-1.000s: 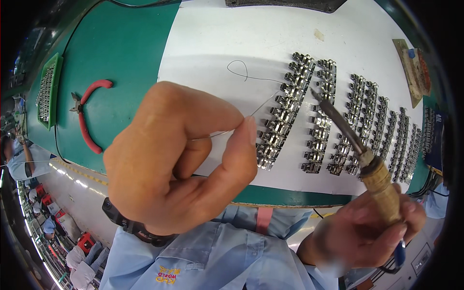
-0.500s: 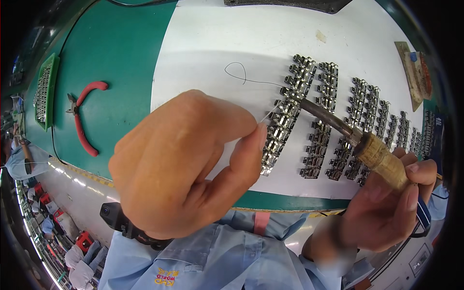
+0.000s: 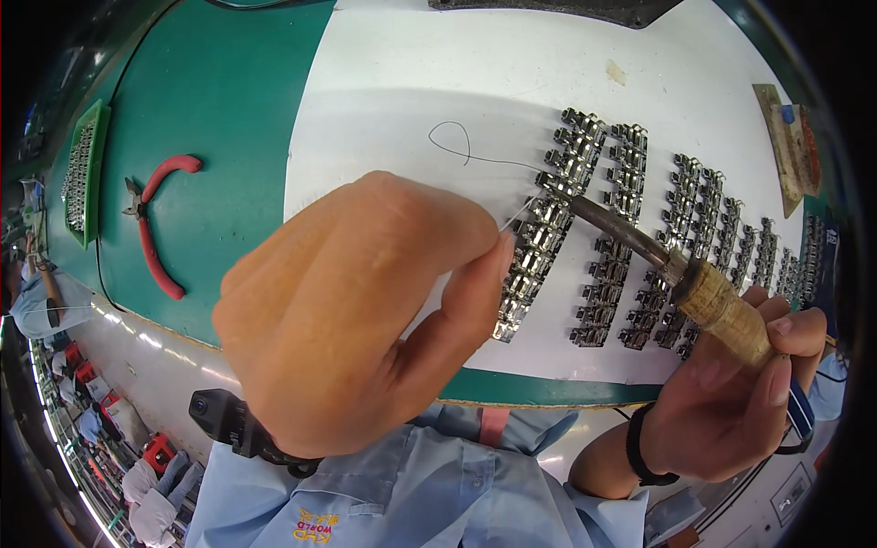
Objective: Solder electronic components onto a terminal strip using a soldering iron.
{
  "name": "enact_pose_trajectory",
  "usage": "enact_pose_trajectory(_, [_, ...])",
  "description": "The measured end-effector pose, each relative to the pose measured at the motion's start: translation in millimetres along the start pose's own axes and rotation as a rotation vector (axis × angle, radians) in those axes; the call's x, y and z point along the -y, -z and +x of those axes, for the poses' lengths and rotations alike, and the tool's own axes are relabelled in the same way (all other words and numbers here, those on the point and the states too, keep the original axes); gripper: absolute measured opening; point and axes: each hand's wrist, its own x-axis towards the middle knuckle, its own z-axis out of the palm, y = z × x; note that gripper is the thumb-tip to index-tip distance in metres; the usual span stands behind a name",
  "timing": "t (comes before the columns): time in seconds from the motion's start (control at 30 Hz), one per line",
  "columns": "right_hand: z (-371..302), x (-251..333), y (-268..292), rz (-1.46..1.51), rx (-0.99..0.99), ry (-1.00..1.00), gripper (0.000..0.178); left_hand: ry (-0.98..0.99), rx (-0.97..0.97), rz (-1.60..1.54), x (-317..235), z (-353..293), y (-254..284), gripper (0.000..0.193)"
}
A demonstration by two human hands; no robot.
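Between thumb and forefinger, my left hand [image 3: 356, 315] pinches a thin solder wire [image 3: 519, 214]; the fingers are closed. The wire's end reaches the nearest row of small shiny metal parts [image 3: 539, 242], and a thin looped strand [image 3: 449, 152] lies on the white sheet beyond. My right hand [image 3: 722, 416] grips a soldering iron [image 3: 630, 236] by its worn tan handle. The iron's tip meets the same row close to the wire; the exact contact is too small to make out.
More rows of metal parts [image 3: 621, 183] run rightward across the white sheet [image 3: 384, 64]. Red-handled cutters [image 3: 157, 228] and a green tray of parts [image 3: 87, 173] lie on the green mat at left. A wooden block [image 3: 790, 146] is at far right; a dark object [image 3: 557, 9] sits at the back.
My left hand and the solder wire have shifted slightly right. The iron's tip is a little lower in view, still at the same row. Both holds are unchanged.
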Motion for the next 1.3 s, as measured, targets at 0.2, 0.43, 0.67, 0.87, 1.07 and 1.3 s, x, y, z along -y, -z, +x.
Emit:
enact_pose_trajectory(0.2, [1.6,1.5,10.5,-0.102,0.025,-0.01,0.023,-0.014,-0.016,-0.024,3.1,-0.4,1.5,0.017])
enact_pose_trajectory(0.43, [-0.4,4.0,17.5,0.022,0.087,0.112,0.025,0.193,-0.052,-0.122,-3.6,-3.8,16.7,0.013])
enact_pose_trajectory(0.67, [-30.9,3.0,-7.0,-0.25,-0.344,0.217,0.034,0.254,0.012,-0.184,-16.3,-11.5,25.4,0.012])
enact_pose_trajectory(0.87, [-42.2,-2.3,-7.1,-0.05,-0.142,0.284,0.033,0.336,0.061,-0.199,-17.9,-17.8,25.7,0.01])
enact_pose_trajectory(1.07, [-43.3,1.7,-14.4,-0.172,-0.218,0.197,0.03,0.265,0.052,-0.175,-16.9,-17.2,20.1,0.011])
enact_pose_trajectory(1.3, [-27.3,7.5,-18.0,-0.152,-0.3,0.079,0.025,0.203,0.028,-0.098,-13.1,-16.6,16.7,0.013])
